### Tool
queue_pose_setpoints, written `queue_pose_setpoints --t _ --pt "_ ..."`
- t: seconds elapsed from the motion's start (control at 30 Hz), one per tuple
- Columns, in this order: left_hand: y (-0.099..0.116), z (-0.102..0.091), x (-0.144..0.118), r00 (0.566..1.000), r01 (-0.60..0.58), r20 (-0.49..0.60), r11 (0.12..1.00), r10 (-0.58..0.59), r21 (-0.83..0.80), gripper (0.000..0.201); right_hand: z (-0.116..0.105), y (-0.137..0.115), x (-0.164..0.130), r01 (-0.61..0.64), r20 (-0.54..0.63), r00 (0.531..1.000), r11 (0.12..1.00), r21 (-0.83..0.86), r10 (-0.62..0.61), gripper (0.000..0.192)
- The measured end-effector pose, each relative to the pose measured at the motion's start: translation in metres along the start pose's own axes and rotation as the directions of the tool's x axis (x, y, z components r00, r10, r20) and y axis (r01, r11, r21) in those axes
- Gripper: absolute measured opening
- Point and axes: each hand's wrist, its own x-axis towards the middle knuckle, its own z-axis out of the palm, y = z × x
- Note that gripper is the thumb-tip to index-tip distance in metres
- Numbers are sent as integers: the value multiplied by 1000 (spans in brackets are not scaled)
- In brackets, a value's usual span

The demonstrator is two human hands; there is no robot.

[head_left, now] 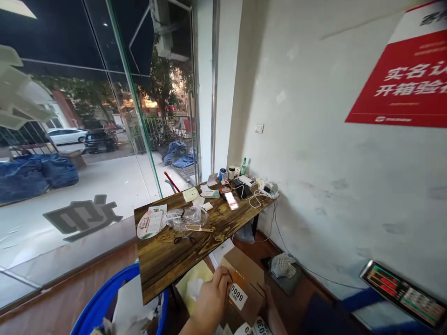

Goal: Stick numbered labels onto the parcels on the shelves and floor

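Now, low in the head view: a cardboard box [244,284], brown, held in front of the body just below the near edge of the wooden bench [174,251]. Left hand [211,302] laid over the box's left upper corner, fingers [223,279] curled down onto the top face, right beside a white label reading 5009 [238,296]. Closed on the cardboard, by the look of it, though thumb hidden behind the box. Right hand [270,304] only partly seen at the box's right lower side, seemingly pressed against it; grip there impossible to judge, fingers out of sight.

Looks light to middling, judged from the easy one-corner hold. Stiff walls, matte and not slippery, edges firm enough to pinch. Flaps and corners the weak spots: prone to crushing if squeezed hard. Best taken with palms on two opposite sides or under the bottom edges, clear of the label.

Around it: more numbered labels [254,327] below, yellowish paper [192,284] to the left, a blue bin [101,298] further left. Up on the bench, scissors [183,239], a crumpled clear bag [185,216], a green bottle [243,166] at the far end.
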Motion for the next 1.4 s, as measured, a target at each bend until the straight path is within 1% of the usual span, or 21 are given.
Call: queue_pose_setpoints --t 0.07,0.13,0.23,0.3,0.37,0.43,0.47,0.57,0.63,0.67,0.73,0.8,0.87,0.93,1.07,1.17,1.23,1.27,1.33,1.37,1.4 --pt "-18 16 11 999 30 18 999 -30 41 23 16 -15 24 -1 20 1000 1000 -7 1 44" --pt "-36 35 20 998 47 23 991 -50 122 23 31 -32 50 -6 51 999 999 -35 7 39" --pt "-61 66 33 990 129 33 962 -141 240 22 50 -58 93 -9 123 992 994 -106 22 30" --pt "-74 87 43 975 201 39 941 -219 271 22 61 -76 127 -72 181 978 985 -155 100 27" --pt "-84 106 54 959 260 40 925 -281 278 22 71 -93 164 -169 238 946 964 -207 218 26" --pt "-89 124 68 929 349 25 897 -369 272 23 80 -108 204 -251 267 910 933 -257 318 25" --pt "-91 132 76 907 402 18 876 -422 267 22 85 -115 223 -282 269 895 918 -279 357 24" --pt "-96 152 102 824 544 12 798 -566 258 21 94 -129 273 -378 255 841 855 -354 477 26" --pt "-100 161 118 772 609 13 745 -635 272 21 97 -135 298 -424 262 799 816 -392 541 31" --pt "-102 165 126 750 631 18 723 -661 280 20 98 -137 307 -435 265 785 802 -408 560 33" --pt "-106 170 140 718 657 38 695 -695 291 19 100 -142 322 -417 282 781 801 -429 557 34" --pt "-108 175 151 703 666 68 689 -708 287 18 103 -146 336 -381 291 787 799 -465 544 34" --pt "-109 181 159 686 680 86 679 -722 278 17 106 -150 349 -368 292 778 780 -507 557 35" --pt "-109 188 165 659 705 97 657 -746 268 16 107 -152 365 -376 271 765 747 -548 584 37" --pt "-106 201 173 568 780 116 578 -815 240 17 101 -150 393 -344 245 769 704 -621 591 39" --pt "-102 208 177 496 826 172 523 -851 209 18 93 -148 404 -276 260 779 685 -675 570 39" --pt "-96 214 179 465 847 211 502 -859 174 18 90 -148 409 -220 274 789 669 -710 551 39" --pt "-90 218 179 473 846 242 513 -848 145 17 90 -149 412 -189 276 797 657 -730 537 39" --pt "-77 227 176 527 821 307 568 -792 55 17 92 -151 420 -119 274 820 618 -777 502 39" --pt "-69 232 173 553 812 324 584 -767 -3 16 93 -153 426 -79 271 833 589 -804 482 40" --pt "-63 236 169 563 815 317 575 -763 -63 16 93 -156 433 -37 269 846 554 -832 460 40"
